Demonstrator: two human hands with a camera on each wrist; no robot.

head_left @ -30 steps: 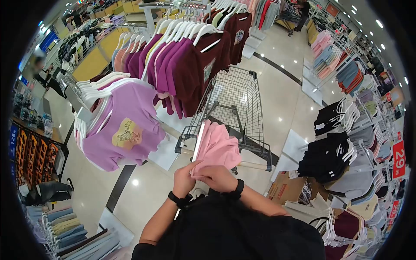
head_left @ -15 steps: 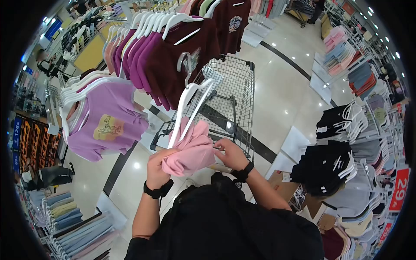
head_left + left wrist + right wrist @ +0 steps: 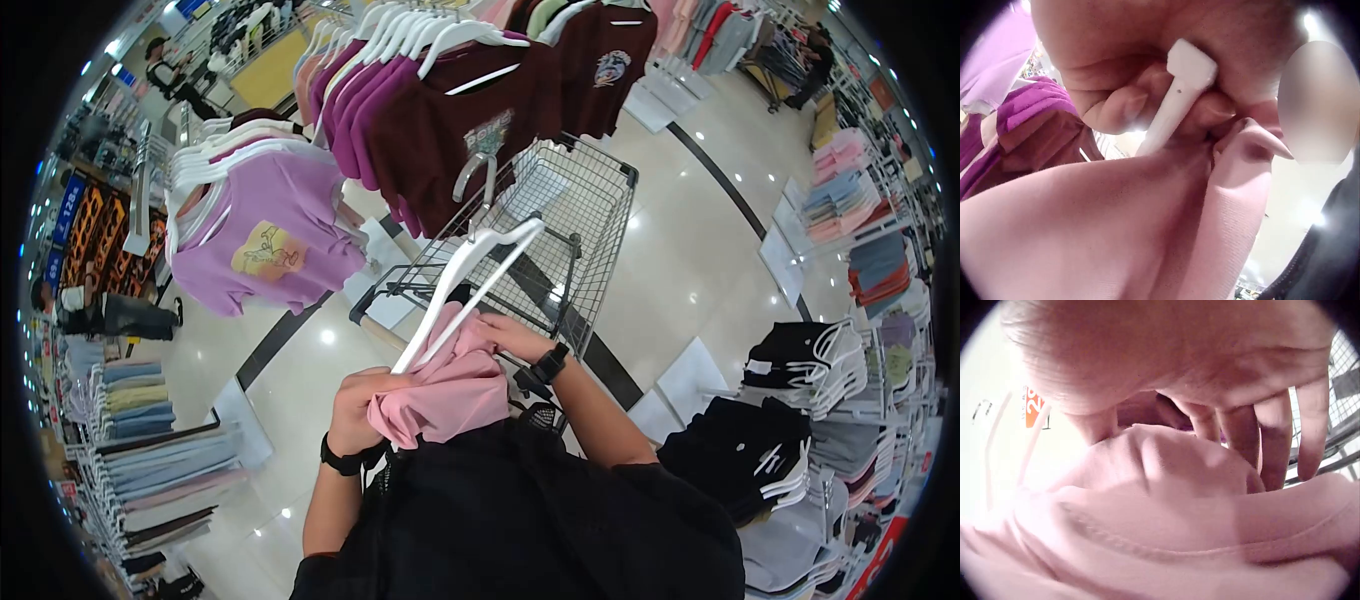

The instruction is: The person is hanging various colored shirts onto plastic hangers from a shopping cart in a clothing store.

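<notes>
In the head view a white hanger (image 3: pixel 460 270) slants up from a bunched pink garment (image 3: pixel 445 400), its metal hook upward. The left hand (image 3: pixel 358 412) grips the hanger's lower end and the cloth at the garment's left side. Curled fingers hold the white hanger end (image 3: pixel 1191 65) in the left wrist view, above pink cloth (image 3: pixel 1104 219). At the garment's upper right, the right hand (image 3: pixel 515 338) holds a fold. The right wrist view shows its thumb and fingers (image 3: pixel 1272 437) around the pink fabric (image 3: pixel 1172 462), fingertips partly behind it.
A wire shopping cart (image 3: pixel 590 200) stands just ahead. Maroon shirts (image 3: pixel 450 120) hang behind it, a lilac shirt (image 3: pixel 270 235) at left. Black garments (image 3: pixel 740 440) hang at right, trousers (image 3: pixel 160 465) at lower left. People stand at the left and upper right.
The hanger has swung up from beside the folded garment, its hook now in view. The left hand has moved left; the right hand left the cloth and holds it again. The view has shifted.
</notes>
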